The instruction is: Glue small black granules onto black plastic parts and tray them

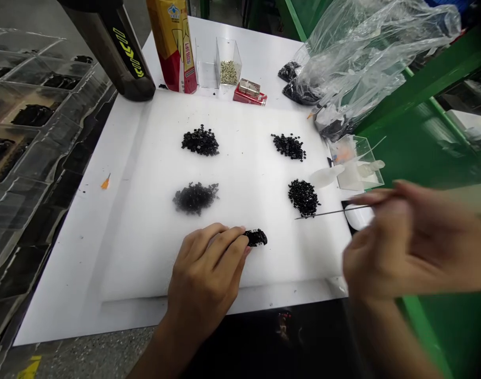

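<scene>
A short, glossy black piece [258, 238] is held at about five o'clock on a white rectangular foam sheet [240, 173], which is laid on a white desk [86, 226]. Its left end is gripped by the left hand [209, 268], whose fingers are bent and drawn close together; the right end is left exposed. By the right hand [410, 242], blurred, a thin, straight metal tool [329, 213] is held, its fingers being closed around the shaft. The tool's tip is pointed at the near edge of a dense black pile of small glossy bits [303, 197] at three o'clock; whether contact is made cannot be told.

Three more heaps are spread on the sheet: a black heap of flat square chips [200, 142] at eleven o'clock, a looser black heap of small chips [289, 146] at two, and a hazy dark heap of fine bits [195, 198] at nine. Beyond the sheet, a clear plastic box [231, 50] is placed at twelve o'clock, partly filled with pale gold pieces [228, 73].
</scene>
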Tool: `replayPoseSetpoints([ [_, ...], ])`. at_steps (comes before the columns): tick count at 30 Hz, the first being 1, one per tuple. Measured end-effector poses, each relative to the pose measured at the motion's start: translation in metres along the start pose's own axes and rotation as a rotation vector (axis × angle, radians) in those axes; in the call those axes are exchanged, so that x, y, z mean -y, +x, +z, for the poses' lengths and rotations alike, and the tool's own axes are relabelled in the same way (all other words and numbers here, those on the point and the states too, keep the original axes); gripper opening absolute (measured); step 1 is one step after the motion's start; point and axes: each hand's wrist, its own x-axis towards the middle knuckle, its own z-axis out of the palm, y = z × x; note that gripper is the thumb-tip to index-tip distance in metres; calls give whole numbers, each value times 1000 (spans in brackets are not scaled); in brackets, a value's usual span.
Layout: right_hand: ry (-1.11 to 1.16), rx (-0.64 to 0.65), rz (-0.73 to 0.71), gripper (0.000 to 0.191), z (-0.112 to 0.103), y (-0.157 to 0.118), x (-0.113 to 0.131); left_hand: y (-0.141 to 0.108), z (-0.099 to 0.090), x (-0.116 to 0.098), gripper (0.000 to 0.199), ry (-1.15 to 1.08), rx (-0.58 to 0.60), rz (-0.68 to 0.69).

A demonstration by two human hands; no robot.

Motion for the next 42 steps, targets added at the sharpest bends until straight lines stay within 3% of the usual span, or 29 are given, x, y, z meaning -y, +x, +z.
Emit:
replayPoseSetpoints([
  [2, 67, 83, -110, 23, 15, -29, 9, 1, 0, 0, 21, 5, 1, 0],
  [5, 121, 143, -150, 29, 27, -46, 4, 1, -1, -1, 20, -5, 3, -3],
  [11, 146, 80, -167, 24, 29, -44, -5, 0, -2, -1, 19, -13, 5, -20],
  [21, 81, 115, -176, 25, 29, -46, -3, 0, 0, 0, 19, -23, 3, -29],
  [34, 105, 44, -212, 26, 15, -50, -8, -1, -2, -2, 17, -81, 56, -32],
  [42, 96, 97, -254, 25, 20, -50, -13, -3, -4, -1, 22, -92, 30, 21],
])
